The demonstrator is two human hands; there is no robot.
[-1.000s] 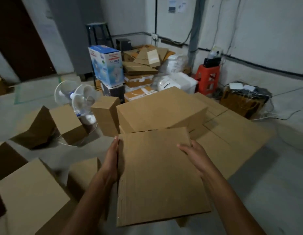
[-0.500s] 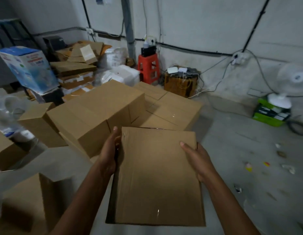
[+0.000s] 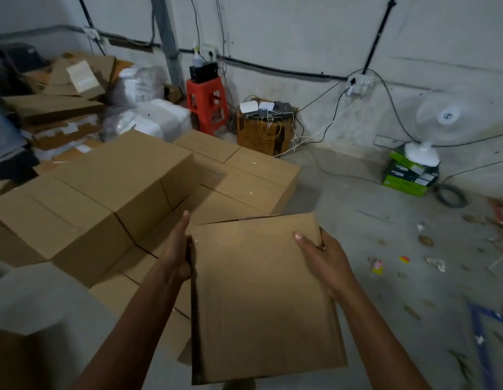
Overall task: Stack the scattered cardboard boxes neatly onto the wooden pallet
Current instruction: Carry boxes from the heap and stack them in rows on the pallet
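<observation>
Judged step in hand as carry: held box [image 3: 267, 299] clear of floor [image 3: 385, 235] at 6 o'clock, broad face up; not yet set down.

Gripped box's left edge with left hand [image 3: 177, 257]; laid thumb [image 3: 185, 220] along that edge, pointing to 12 o'clock; could not tell spread of remaining digits, hidden behind the side wall. Gripped right edge near far corner with right hand [image 3: 323, 260]; pressed its thumb [image 3: 301, 237] flat on the top face; curled fingers [image 3: 329, 244] round the edge, only partly in view. Left no spare opening in either hand; clamped cardboard from both sides.

Located stack [image 3: 118, 192] at 10 o'clock, two tiers high there; located lower tier [image 3: 253, 175] at 12 o'clock, just beyond box's far edge, one layer high with bare top. Saw no pallet; presumed it hidden beneath stack.

Judged next move as follows: advance box toward 12 o'clock; square its edges with lower tier's seams; lower it flat, touching the taller tier's side wall; release both grips outward. Noted fan [image 3: 438, 119] at 2 o'clock and stool [image 3: 208, 105] at 12 o'clock, both well apart from that path.
</observation>
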